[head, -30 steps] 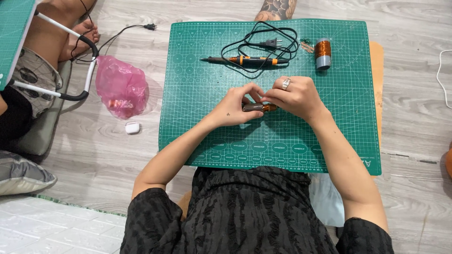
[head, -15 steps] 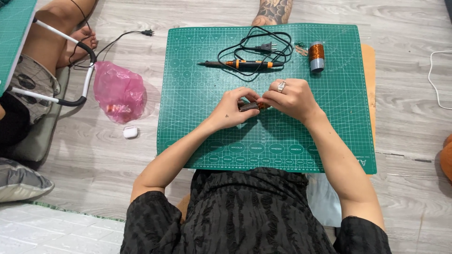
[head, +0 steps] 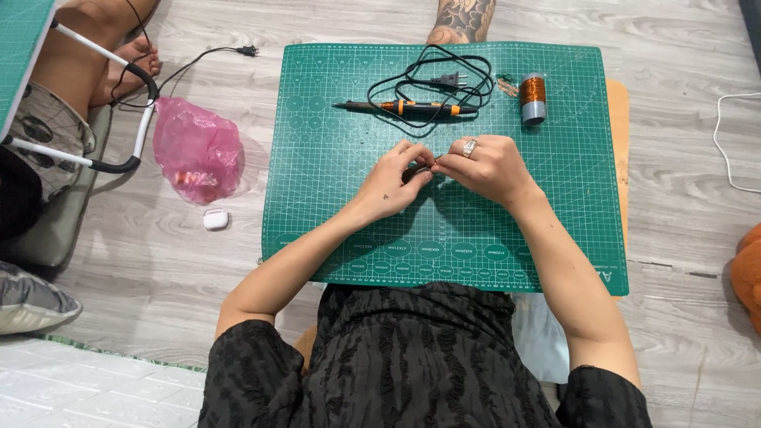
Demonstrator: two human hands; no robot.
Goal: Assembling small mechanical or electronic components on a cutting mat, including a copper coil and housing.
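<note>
Both my hands meet over the middle of a green cutting mat (head: 333, 214). My left hand (head: 390, 181) and my right hand (head: 485, 168), which wears a ring, pinch a small thin piece (head: 429, 165) between their fingertips. Most of that piece is hidden by the fingers. Beyond the hands lies a soldering iron (head: 412, 107) with an orange and black handle, its black cord and plug (head: 450, 79) coiled behind it. A spool of copper wire (head: 533, 98) stands upright to the right of the iron.
A pink plastic bag (head: 198, 150) and a small white case (head: 216, 219) lie on the wooden floor left of the mat. Another person's legs (head: 71, 71) are at the far left, a tattooed foot (head: 464, 20) at the top. A white cable (head: 733, 143) runs at the right.
My hands stay joined at the mat's middle, fingers shifting slightly. The copper-coloured piece that showed under my right fingers is now mostly covered.
</note>
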